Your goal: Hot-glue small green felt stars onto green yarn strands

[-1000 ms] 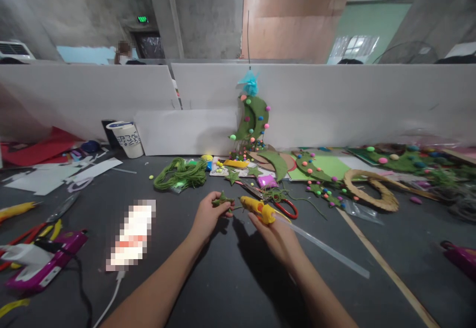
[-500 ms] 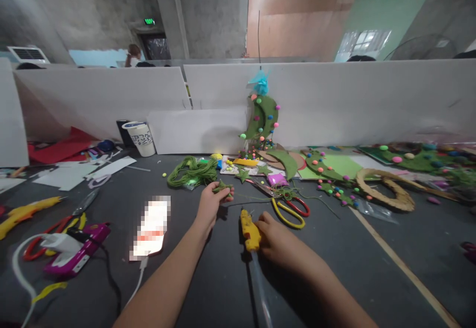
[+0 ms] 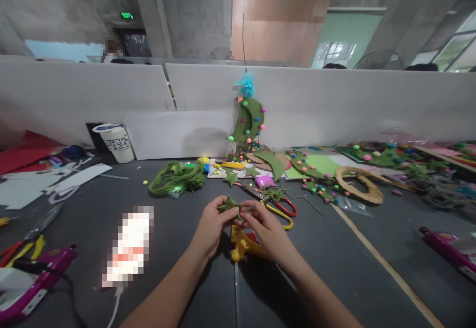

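A small green felt star [image 3: 229,204] is pinched between both my hands above the dark table. My left hand [image 3: 211,225] grips its left side with closed fingers. My right hand [image 3: 265,228] pinches its right side. Right below my hands lies a yellow glue gun [image 3: 240,245] with a clear glue stick [image 3: 235,288] sticking out towards me. Red and yellow scissors [image 3: 281,209] lie just beyond my right hand.
A phone [image 3: 129,246] on a cable lies at the left, with a purple glue gun [image 3: 35,281] beyond it. Green cord [image 3: 175,179], a paper cup [image 3: 113,142], a green felt tree [image 3: 247,120], a straw wreath [image 3: 359,184] and a wooden strip [image 3: 383,266] lie around. White boards [image 3: 334,105] wall the back.
My right hand has let go of the yellow glue gun, which now lies on the table, and has come up to pinch the green star together with my left hand.
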Demonstrator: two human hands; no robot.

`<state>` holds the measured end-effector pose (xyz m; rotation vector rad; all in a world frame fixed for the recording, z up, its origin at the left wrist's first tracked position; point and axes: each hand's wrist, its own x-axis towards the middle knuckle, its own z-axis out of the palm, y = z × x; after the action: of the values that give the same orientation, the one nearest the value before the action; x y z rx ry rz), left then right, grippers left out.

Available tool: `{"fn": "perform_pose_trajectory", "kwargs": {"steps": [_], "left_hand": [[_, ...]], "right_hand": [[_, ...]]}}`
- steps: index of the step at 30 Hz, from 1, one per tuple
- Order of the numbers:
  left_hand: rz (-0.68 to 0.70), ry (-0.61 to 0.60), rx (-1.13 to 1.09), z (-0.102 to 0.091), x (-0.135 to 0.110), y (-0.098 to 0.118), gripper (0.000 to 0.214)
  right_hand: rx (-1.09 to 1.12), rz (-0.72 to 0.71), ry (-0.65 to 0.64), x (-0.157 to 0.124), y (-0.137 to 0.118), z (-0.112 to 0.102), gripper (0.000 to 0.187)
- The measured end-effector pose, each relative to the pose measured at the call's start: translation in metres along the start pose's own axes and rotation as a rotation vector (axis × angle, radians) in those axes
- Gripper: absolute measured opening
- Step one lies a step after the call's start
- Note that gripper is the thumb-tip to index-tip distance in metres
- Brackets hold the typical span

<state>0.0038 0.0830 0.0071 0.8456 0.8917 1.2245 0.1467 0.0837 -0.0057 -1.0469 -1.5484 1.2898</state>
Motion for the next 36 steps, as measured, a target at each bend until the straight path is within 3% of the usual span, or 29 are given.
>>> {"fn": "perform_pose_trajectory", "kwargs": {"steps": [6,12,19,28,36], "left_hand": [[-0.126,0.001,-0.118,-0.001,0.000,0.000,0.016],[-0.184,0.008,-0.170,0.000,-0.001,-0.001,0.016],[-0.261,-0.086,-0.206,-0.002,-0.001,0.004,0.019],[-0.350,-0.147,-0.298,-0.002,-0.001,0.008,0.027],[-0.481,-0.189,-0.406,-0.007,0.000,0.004,0.026]], "right_hand": [[-0.156,-0.004,0.137,-0.009,-0.004,0.001,0.018],[-0.164,-0.019,0.199,-0.011,-0.006,0.002,0.018],[-0.019,0.039,0.154,-0.011,-0.014,-0.002,0.017],[-0.091,-0.056,0.126,-0.016,-0.025,-0.006,0.014],[-0.215,-0.089,0.176,-0.014,-0.018,-0.007,0.013]]}}
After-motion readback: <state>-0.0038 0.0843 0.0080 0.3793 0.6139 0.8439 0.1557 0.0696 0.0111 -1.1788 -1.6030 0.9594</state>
